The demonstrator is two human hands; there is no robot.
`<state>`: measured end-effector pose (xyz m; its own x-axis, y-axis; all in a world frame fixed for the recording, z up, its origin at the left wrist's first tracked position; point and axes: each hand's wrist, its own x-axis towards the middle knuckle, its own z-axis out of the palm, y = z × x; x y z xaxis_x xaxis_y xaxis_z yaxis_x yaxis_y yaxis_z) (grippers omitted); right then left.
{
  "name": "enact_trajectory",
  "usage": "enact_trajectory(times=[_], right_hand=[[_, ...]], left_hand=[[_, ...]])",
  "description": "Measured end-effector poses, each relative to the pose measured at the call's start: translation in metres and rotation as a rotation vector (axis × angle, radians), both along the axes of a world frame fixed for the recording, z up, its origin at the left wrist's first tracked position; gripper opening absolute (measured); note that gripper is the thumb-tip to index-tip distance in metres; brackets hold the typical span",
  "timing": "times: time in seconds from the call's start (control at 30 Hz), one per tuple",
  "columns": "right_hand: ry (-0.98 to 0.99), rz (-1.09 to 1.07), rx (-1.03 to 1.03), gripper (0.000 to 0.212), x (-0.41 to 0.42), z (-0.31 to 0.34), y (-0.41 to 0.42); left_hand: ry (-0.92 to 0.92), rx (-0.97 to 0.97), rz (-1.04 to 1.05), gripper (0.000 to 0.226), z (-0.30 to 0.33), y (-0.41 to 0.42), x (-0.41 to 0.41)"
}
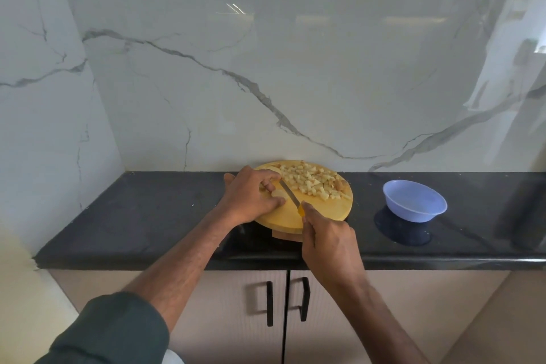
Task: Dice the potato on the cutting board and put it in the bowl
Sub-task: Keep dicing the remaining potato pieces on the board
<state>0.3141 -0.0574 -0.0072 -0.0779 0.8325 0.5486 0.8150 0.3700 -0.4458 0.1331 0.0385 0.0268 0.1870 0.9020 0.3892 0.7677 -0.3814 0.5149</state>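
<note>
The left hand (251,196) is laid on the round cutting board (283,217), fingers curled over the last uncut potato piece (277,194), which is pinned flat between fingertips and thumb. This hold is judged to keep the piece from sliding under the blade while the knuckles stay ahead of the edge. The right hand (328,242) is wrapped around the yellow handle of the knife (291,195); the blade is angled away from that hand, towards the left fingers, its tip just beside them. The 2 hands are apart, joined only by the knife's line.

Beyond the blade, on the far side of the board from both hands, a heap of diced potato (313,183) is spread; most of the dicing is judged done. The blue bowl (414,201) stands on the dark countertop (147,216), well to the right of the right hand, and no dice are seen in it.

No obstruction is noted between board and bowl. The heap lies close to the board's far right rim, so spillage during transfer is judged possible. Below the hands, 2 cabinet doors with black handles (269,303) are present.
</note>
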Motion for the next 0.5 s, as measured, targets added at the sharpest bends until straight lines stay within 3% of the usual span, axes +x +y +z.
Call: enact_trajectory(times=[0.17,0.4,0.5], right_hand=[[-0.017,-0.004,-0.023,0.039,-0.004,0.002,-0.003],[-0.183,-0.012,-0.132,0.042,-0.005,0.016,0.002],[-0.225,-0.012,-0.172,0.042,-0.006,0.019,0.001]], left_hand=[[0.004,-0.031,-0.017,0.050,0.006,-0.003,0.002],[0.328,-0.063,-0.099,0.028,0.017,0.000,0.004],[0.348,-0.095,-0.111,0.021,0.023,0.003,0.004]])
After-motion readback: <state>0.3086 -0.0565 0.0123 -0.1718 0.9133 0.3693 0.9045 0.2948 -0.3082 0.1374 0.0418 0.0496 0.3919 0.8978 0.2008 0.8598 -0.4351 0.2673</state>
